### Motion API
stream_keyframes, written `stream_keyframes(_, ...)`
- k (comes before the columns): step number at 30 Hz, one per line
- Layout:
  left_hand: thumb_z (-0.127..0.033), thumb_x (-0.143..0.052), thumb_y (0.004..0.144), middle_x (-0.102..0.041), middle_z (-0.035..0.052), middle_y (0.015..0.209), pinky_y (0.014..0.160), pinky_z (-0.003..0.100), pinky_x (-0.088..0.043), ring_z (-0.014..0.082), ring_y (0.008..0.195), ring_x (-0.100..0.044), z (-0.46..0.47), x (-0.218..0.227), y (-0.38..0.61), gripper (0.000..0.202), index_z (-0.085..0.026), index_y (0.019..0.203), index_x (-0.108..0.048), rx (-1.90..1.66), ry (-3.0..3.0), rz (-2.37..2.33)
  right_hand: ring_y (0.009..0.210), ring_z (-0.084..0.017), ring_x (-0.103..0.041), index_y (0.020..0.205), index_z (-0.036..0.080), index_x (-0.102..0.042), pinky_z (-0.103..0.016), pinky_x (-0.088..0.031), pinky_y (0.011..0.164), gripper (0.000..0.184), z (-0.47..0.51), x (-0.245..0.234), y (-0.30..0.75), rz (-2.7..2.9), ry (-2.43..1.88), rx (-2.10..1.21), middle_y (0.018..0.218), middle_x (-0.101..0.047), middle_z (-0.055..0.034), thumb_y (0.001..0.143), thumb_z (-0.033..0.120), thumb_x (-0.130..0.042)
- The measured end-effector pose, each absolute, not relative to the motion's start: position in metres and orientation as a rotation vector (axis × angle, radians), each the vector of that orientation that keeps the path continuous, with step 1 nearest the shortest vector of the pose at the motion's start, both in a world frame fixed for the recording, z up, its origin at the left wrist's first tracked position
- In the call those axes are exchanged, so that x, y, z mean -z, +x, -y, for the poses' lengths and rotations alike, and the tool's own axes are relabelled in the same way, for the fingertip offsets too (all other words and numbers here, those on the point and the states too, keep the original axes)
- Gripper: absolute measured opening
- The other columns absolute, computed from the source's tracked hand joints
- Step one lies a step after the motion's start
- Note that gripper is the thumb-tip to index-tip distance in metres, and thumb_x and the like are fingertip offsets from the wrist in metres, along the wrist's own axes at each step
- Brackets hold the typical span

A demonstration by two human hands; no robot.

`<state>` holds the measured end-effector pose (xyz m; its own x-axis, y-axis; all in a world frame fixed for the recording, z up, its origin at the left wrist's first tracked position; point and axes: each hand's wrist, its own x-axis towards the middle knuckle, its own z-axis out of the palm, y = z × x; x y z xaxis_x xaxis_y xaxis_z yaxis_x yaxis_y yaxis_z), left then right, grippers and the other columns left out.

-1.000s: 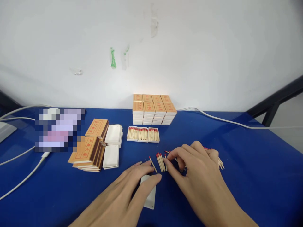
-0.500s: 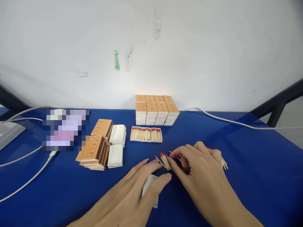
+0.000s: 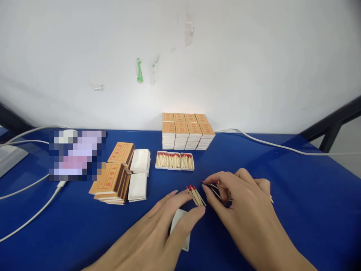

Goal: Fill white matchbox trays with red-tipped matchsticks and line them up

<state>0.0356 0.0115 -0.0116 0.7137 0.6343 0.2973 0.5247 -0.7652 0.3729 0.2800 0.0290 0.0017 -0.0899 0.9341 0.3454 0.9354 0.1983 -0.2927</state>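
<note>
My left hand [image 3: 166,222] is curved around a small bundle of red-tipped matches [image 3: 196,196], which lies between its thumb and fingertips. Partly covered by that hand is a white matchbox tray [image 3: 185,241]. My right hand [image 3: 239,207], just to the right, has thumb and forefinger closed at a few matches [image 3: 212,185]; its curled fingers hide part of them. More match ends [image 3: 271,199] stick out beyond its far side. Past both hands, three white trays filled with matches [image 3: 175,161] stand side by side.
Closed matchboxes [image 3: 188,130] are stacked against the wall. Orange matchbox sleeves [image 3: 111,180] and white empty trays [image 3: 138,186] sit to the left. A pixelated device [image 3: 79,154] with a white cable [image 3: 34,224] lies farther left. Another cable [image 3: 267,145] crosses the back right.
My right hand has shifted slightly right, away from the bundle. The matches in the bundle sit closer together, between my left thumb and fingers. My left hand has barely moved.
</note>
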Motion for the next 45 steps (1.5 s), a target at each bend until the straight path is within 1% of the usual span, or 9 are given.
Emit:
stream_keyframes(12,-0.015,-0.071,0.089,-0.039,0.0177,0.180,0.123,0.057,-0.049,0.0365,0.163,-0.044,-0.024,0.006,0.033,0.102,-0.022,0.178,-0.022,-0.492,2.597,-0.790,0.079,-0.026,-0.057,0.084,0.026,-0.067,-0.045,-0.027,0.078,0.026,-0.030,-0.002,0.281,2.096,-1.703,0.123,0.074,-0.066,-0.0007,0.108,0.034,-0.062)
stream_keyframes(17,-0.014,-0.070,0.086,-0.043,0.0176,0.178,0.128,0.056,-0.042,0.0325,0.165,-0.041,-0.026,-0.002,0.033,0.101,-0.018,0.176,-0.023,-0.481,2.627,-0.737,0.075,-0.025,-0.056,0.080,0.026,-0.067,-0.044,-0.026,0.077,0.030,-0.029,-0.002,0.279,2.074,-1.722,0.070,0.069,-0.062,0.0008,0.108,0.036,-0.060)
stream_keyframes(22,-0.034,-0.075,0.095,-0.045,0.0207,0.176,0.122,0.057,-0.050,0.0373,0.160,-0.048,-0.024,0.005,0.033,0.094,-0.017,0.175,-0.028,-0.574,2.616,-0.756,0.074,-0.024,-0.055,0.077,0.026,-0.066,-0.044,-0.027,0.076,0.036,-0.028,-0.003,0.277,2.072,-1.733,-0.018,0.068,-0.062,0.0013,0.110,0.041,-0.060)
stream_keyframes(27,-0.021,-0.072,0.098,-0.047,0.0174,0.175,0.126,0.059,-0.045,0.0380,0.165,-0.038,-0.022,0.015,0.032,0.093,-0.021,0.178,-0.024,-0.608,2.636,-0.837,0.076,-0.024,-0.055,0.076,0.026,-0.066,-0.043,-0.030,0.076,0.039,-0.029,-0.006,0.279,2.070,-1.714,-0.140,0.071,-0.065,0.0000,0.112,0.039,-0.055)
stream_keyframes(31,-0.034,-0.072,0.100,-0.042,0.0166,0.178,0.128,0.062,-0.042,0.0383,0.166,-0.036,-0.024,0.017,0.032,0.094,-0.019,0.178,-0.022,-0.573,2.635,-0.802,0.075,-0.024,-0.054,0.071,0.027,-0.066,-0.043,-0.030,0.075,0.042,-0.029,-0.008,0.281,2.064,-1.708,-0.168,0.068,-0.063,0.0003,0.111,0.040,-0.057)
stream_keyframes(36,-0.023,-0.069,0.101,-0.038,0.0153,0.180,0.130,0.058,-0.040,0.0357,0.169,-0.032,-0.024,0.020,0.031,0.091,-0.017,0.178,-0.020,-0.539,2.679,-0.806,0.080,-0.024,-0.057,0.073,0.028,-0.067,-0.046,-0.034,0.080,0.048,-0.026,-0.010,0.279,2.055,-1.709,-0.261,0.074,-0.067,0.0009,0.114,0.046,-0.051)
stream_keyframes(38,-0.030,-0.072,0.103,-0.039,0.0162,0.180,0.129,0.059,-0.041,0.0368,0.168,-0.032,-0.023,0.019,0.030,0.092,-0.017,0.178,-0.021,-0.541,2.684,-0.817,0.080,-0.024,-0.058,0.074,0.028,-0.068,-0.046,-0.034,0.082,0.048,-0.026,-0.011,0.280,2.054,-1.714,-0.274,0.075,-0.068,0.0009,0.114,0.046,-0.050)
stream_keyframes(41,-0.046,-0.078,0.101,-0.043,0.0183,0.177,0.126,0.058,-0.047,0.0384,0.166,-0.038,-0.021,0.014,0.030,0.096,-0.017,0.176,-0.026,-0.548,2.670,-0.842,0.080,-0.024,-0.059,0.077,0.029,-0.070,-0.046,-0.035,0.081,0.043,-0.028,-0.014,0.285,2.045,-1.724,-0.242,0.074,-0.067,0.0009,0.113,0.046,-0.053)
stream_keyframes(45,-0.028,-0.082,0.094,-0.055,0.0182,0.168,0.123,0.049,-0.051,0.0341,0.159,-0.051,-0.018,0.005,0.029,0.088,-0.013,0.169,-0.039,-0.546,2.748,-0.917,0.083,-0.025,-0.060,0.090,0.032,-0.075,-0.045,-0.037,0.081,0.012,-0.034,-0.018,0.303,2.084,-1.741,-0.190,0.077,-0.067,0.0021,0.099,0.040,-0.077)
